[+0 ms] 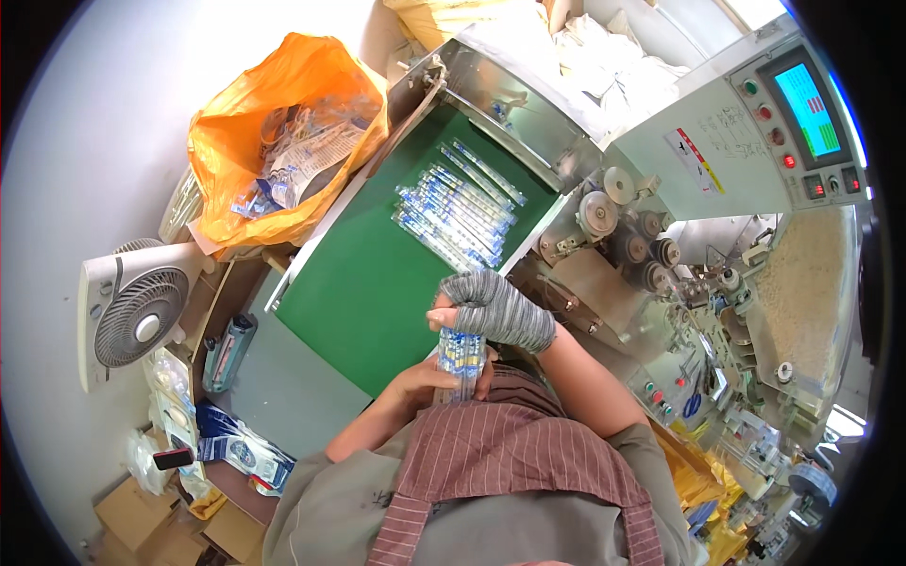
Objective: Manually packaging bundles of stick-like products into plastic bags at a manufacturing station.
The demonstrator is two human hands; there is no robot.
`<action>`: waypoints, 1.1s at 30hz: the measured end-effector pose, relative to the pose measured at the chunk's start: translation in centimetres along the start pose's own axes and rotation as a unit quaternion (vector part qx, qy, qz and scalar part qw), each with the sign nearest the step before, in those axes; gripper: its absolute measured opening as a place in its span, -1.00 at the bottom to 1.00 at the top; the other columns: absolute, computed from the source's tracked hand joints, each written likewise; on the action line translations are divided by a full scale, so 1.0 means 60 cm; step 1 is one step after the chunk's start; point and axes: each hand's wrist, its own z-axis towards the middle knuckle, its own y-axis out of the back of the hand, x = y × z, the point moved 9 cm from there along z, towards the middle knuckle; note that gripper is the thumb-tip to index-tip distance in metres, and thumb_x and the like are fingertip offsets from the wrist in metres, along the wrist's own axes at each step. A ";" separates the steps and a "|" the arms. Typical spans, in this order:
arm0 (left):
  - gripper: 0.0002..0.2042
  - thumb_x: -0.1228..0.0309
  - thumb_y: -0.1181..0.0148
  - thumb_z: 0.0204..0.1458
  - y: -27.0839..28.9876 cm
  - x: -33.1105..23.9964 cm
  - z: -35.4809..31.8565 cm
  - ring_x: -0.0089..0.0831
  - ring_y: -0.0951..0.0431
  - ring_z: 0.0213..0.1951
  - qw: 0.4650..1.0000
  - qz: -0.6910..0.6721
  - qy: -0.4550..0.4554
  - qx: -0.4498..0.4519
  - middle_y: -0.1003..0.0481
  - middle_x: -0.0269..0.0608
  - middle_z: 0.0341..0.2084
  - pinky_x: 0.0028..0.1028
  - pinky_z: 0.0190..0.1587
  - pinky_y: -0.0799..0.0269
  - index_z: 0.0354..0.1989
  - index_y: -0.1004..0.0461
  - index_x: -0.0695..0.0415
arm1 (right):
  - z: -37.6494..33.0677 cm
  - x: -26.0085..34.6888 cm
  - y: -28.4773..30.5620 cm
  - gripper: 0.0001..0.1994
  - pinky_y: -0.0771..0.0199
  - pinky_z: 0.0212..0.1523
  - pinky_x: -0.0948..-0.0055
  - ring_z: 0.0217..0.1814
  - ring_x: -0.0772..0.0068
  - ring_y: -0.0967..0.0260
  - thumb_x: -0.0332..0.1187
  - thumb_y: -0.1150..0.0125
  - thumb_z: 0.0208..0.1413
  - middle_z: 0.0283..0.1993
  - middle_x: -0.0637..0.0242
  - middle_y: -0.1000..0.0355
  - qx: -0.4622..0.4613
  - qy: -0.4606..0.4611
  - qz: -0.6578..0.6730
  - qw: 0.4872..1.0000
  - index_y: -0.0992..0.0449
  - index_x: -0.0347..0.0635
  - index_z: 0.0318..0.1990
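Close to my body I hold an upright bundle of slim blue-and-white wrapped sticks (461,351). My left hand (425,384) is closed round its lower part, with some fingers hidden behind it. Clear wrapping shows at the bottom of the bundle. My right hand (486,307), in a grey knitted fingerless glove, is curled over the top end, its thumb and fingers closed there. Beyond my hands, many more slim wrapped sticks (458,215) lie side by side on a green conveyor belt (354,292). Two of them sit slightly apart at the far side.
An orange bag (222,141) holding scraps stands left of the belt. A white fan (142,307) and a teal tool-like object (229,354) are nearer left. On the right are machine rollers (599,215) and a control panel (727,127) with a lit screen.
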 end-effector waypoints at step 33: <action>-0.91 0.43 -0.16 -0.12 0.502 -0.016 -0.307 -0.44 -0.45 -0.60 0.816 -0.036 -0.153 -0.557 -0.41 -0.27 -0.67 -0.47 -0.52 -0.43 -0.48 -0.41 0.16 | -0.107 -0.308 0.032 -0.43 -0.39 -0.09 0.48 -0.11 0.46 -0.36 -0.26 -0.26 0.00 -0.11 0.24 -0.42 -0.120 -0.206 0.022 0.971 -0.21 -0.23 0.15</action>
